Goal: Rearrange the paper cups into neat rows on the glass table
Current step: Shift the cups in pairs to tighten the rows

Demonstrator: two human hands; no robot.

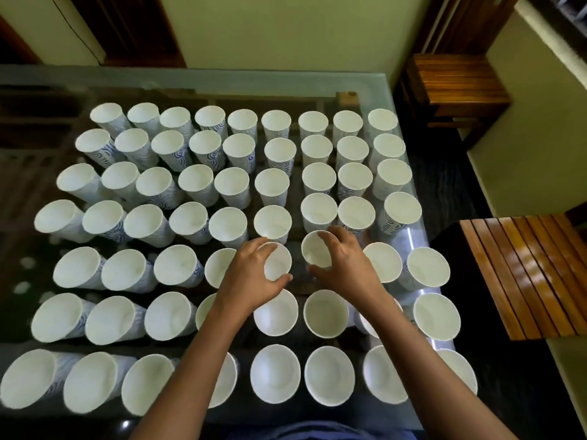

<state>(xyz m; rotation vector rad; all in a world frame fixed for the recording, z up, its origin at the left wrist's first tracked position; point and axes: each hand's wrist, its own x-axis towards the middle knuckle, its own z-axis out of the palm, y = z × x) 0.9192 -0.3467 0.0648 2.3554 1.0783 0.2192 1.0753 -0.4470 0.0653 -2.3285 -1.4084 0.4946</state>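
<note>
— Two at once. The fingers [259,246] of the left hand [251,274] curl over the far rim of one cup [281,263], with the thumb on the near rim, so it's gripped from above.

— And the right hand [344,265]?

— Same hold, pinched across the mouth of the neighbouring cup [316,250]. Both cups stand upright in the third row from the near edge, about mid-desk, with a gap between them.

— Will they take that?

— I'd say so, if the touch is gentle. They look empty, so they should weigh almost nothing and skate easily on glass. The rolled rim is likely the stiffest part and the wall below it soft, so a hard squeeze could oval the mouth.

— So hold them at the rim?

— At the rim, lightly, and slide rather than lift. The other paper cups [273,184] crowd round on the desk [222,82], and both arms [197,350] reach over the two nearest rows. One brush could topple several.
</note>
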